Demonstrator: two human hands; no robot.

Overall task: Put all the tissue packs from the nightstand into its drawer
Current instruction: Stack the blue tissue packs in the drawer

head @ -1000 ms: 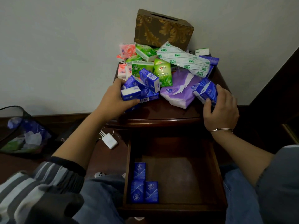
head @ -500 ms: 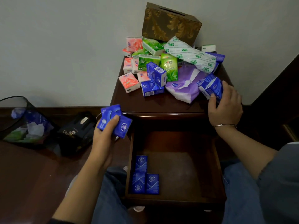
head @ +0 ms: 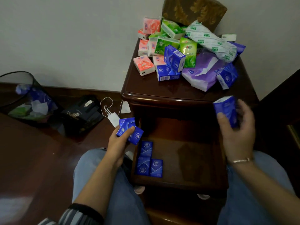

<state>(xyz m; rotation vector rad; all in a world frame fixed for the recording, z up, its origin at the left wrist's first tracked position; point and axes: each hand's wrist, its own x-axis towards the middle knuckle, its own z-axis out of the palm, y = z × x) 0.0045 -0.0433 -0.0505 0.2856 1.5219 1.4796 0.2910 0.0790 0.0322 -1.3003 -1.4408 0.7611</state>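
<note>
A pile of tissue packs [head: 185,51] in pink, green, blue and purple covers the dark wooden nightstand [head: 146,90]. Below it the drawer [head: 186,166] stands open, with three blue packs [head: 148,159] lying flat along its left side. My left hand [head: 119,143] grips a couple of blue packs [head: 129,129] just left of the drawer's left wall. My right hand [head: 237,127] holds one blue pack [head: 226,108], blurred, above the drawer's right side, under the nightstand's front edge.
A gold patterned tissue box [head: 193,10] stands at the back of the nightstand against the wall. On the floor to the left are a black mesh bin [head: 24,98] with rubbish, a black box [head: 81,114] and a white charger [head: 113,118]. My knees flank the drawer.
My left hand has carried its blue packs down toward the drawer's left edge. My right hand has lifted a blue pack off the nightstand and lowered it over the drawer.
</note>
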